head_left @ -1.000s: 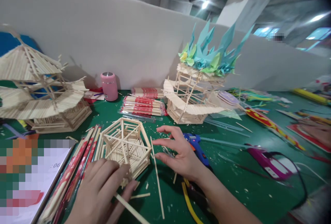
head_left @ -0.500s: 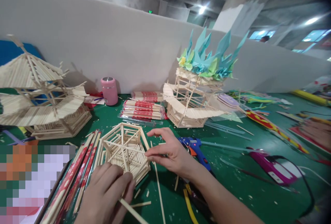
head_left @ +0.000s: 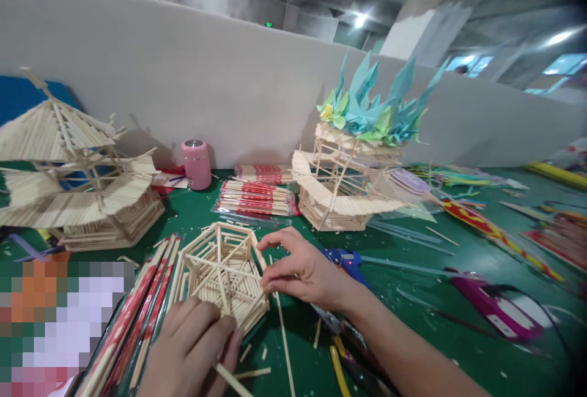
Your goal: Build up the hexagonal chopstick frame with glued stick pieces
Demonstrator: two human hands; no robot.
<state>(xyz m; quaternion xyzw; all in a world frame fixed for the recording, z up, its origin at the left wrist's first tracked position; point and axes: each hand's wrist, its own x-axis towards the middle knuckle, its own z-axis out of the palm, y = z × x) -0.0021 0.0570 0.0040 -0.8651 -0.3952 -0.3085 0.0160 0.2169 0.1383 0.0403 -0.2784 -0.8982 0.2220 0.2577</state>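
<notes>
A six-sided frame (head_left: 221, 257) of thin wooden sticks stands on the green table, with crossing sticks over its open top. My left hand (head_left: 192, 342) is closed at the near-left side of the frame. A loose wooden stick (head_left: 233, 380) pokes out from beneath its fingers, whose tips are partly hidden. At the right rim, my right hand (head_left: 298, 265) has its index finger and thumb on a side stick of the frame, one fingertip above the other. A long thin stick (head_left: 282, 336) lies just right of the frame.
Finished stick pavilions stand at left (head_left: 110, 195) and behind (head_left: 342, 201), the latter topped with blue paper. Packaged sticks (head_left: 257, 198), a pink flask (head_left: 196, 164), a blue glue gun (head_left: 348, 262), yellow-handled pliers (head_left: 338, 366) and a magenta device (head_left: 493, 311) surround the work.
The view has shifted slightly, so everything sits a little lower and to the right. Both hands keep nearly the same place on the frame; my right forearm covers more of the glue gun.
</notes>
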